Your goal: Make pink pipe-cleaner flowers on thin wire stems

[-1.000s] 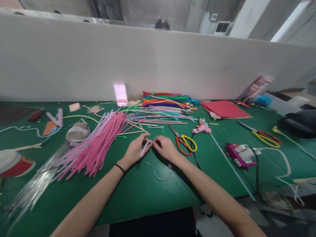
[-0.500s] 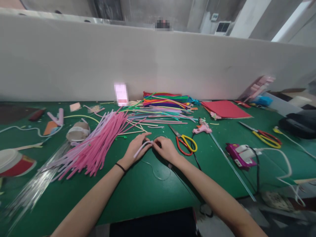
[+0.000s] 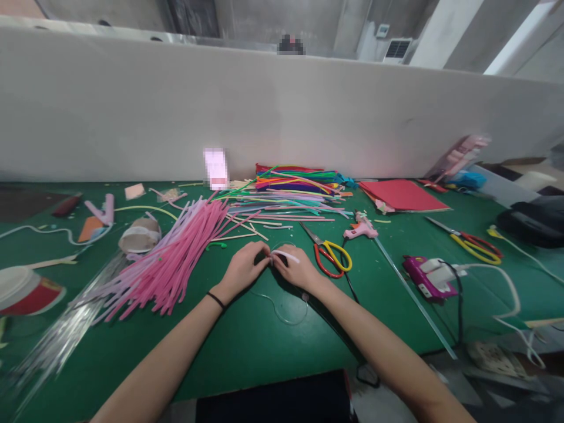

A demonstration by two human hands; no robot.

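My left hand (image 3: 244, 262) and my right hand (image 3: 296, 265) meet fingertip to fingertip over the green table. Between their pinched fingers is a pale lilac pipe cleaner (image 3: 287, 255), whose free end curves to the right across the back of my right hand. The fingers partly cover its pinched part. A thin clear line (image 3: 288, 323) lies in a loose loop on the table below the hands. Left of my left hand spreads a pile of pink and lilac pipe cleaners (image 3: 176, 258). Scissors with red and yellow handles (image 3: 339, 258) lie just right of my right hand.
Further right are a pink glue gun (image 3: 361, 228), a clear stick (image 3: 414, 296), a purple power strip (image 3: 427, 282) and second scissors (image 3: 476, 247). Coloured pipe cleaners (image 3: 299, 182) and red sheets (image 3: 405, 195) lie at the back, before a white partition (image 3: 264, 106). A paper cup (image 3: 30, 291) is left.
The lilac pipe cleaner's free end has swung from pointing left over my left hand to pointing right over my right hand. My left fingers have curled in.
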